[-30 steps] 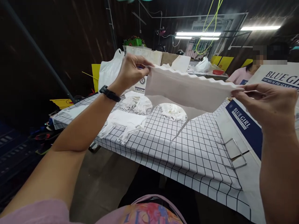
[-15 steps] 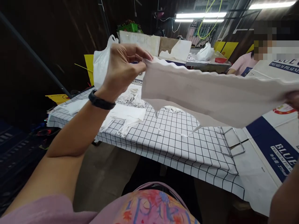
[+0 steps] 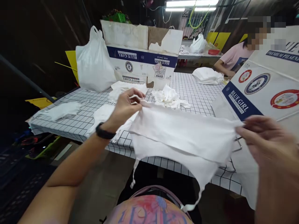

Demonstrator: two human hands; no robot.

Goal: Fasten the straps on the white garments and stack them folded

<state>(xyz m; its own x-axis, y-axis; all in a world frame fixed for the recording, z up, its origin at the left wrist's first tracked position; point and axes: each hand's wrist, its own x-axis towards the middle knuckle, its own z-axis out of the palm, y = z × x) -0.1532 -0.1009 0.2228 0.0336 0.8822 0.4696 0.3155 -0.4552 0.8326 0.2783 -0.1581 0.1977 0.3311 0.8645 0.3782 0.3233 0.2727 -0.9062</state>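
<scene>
A white strappy camisole [image 3: 179, 133] hangs upside down between my hands, its thin straps dangling over the table's front edge. My left hand [image 3: 129, 105] pinches one corner of the hem between thumb and fingers. At the opposite corner, my right hand [image 3: 263, 133], slightly blurred, grips the fabric the same way. The cloth is spread wide but less taut, with a fold line across it. Beneath and behind it lie white garments: a flat pile [image 3: 102, 116] beside my left forearm and a crumpled heap [image 3: 167, 96] farther back.
The table [image 3: 72, 123] has a white cloth with black grid lines. A stuffed white plastic bag [image 3: 93, 65] and an upright carton [image 3: 140, 59] stand at the back. Another carton [image 3: 252, 93] rises at right. A co-worker [image 3: 233, 59] sits beyond a folded white stack [image 3: 207, 75].
Both hands have come down and the right hand has moved inward, so the camisole hangs lower and less stretched. The view has shifted, showing more of the table and right carton.
</scene>
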